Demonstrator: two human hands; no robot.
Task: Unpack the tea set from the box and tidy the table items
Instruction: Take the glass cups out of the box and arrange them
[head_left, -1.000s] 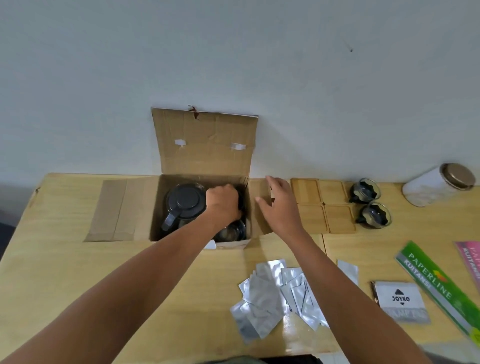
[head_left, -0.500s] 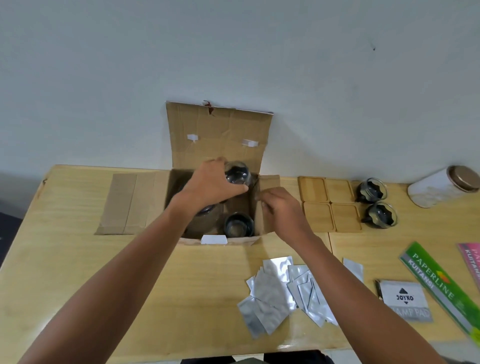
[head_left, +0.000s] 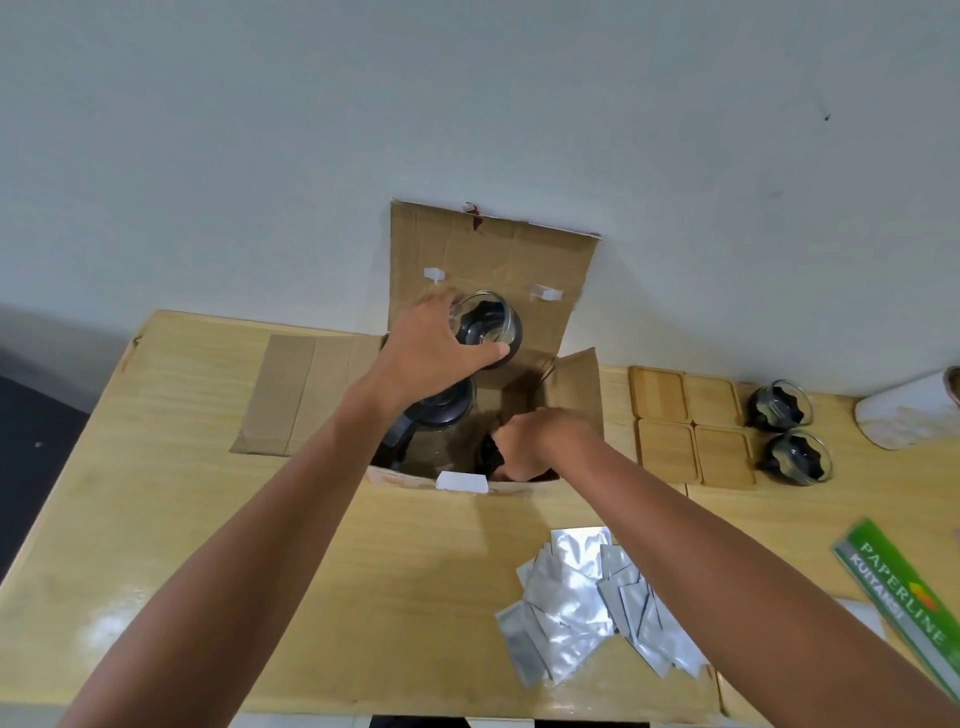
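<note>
An open cardboard box (head_left: 576, 384) stands at the back of the wooden table (head_left: 171, 519), its rear flap upright against the wall. My left hand (head_left: 431, 348) holds a glass cup (head_left: 488, 327) with a dark insert above the box. Below it, inside the box, sits a glass teapot (head_left: 441, 415) with a black lid. My right hand (head_left: 535, 441) reaches into the box's right side, fingers curled around a dark object (head_left: 488, 454) that is mostly hidden. Two more glass cups (head_left: 777, 405) (head_left: 797, 460) stand right of several wooden coasters (head_left: 691, 426).
A pile of silver foil sachets (head_left: 587, 603) lies on the near table. A green "Paperline" pad (head_left: 898, 597) lies at the right edge. A white canister (head_left: 909, 415) lies on its side at the far right. The box's left flap (head_left: 306, 395) lies flat.
My left hand has lifted the glass cup up out of the box. My right hand has moved from the box's right flap down into the box.
</note>
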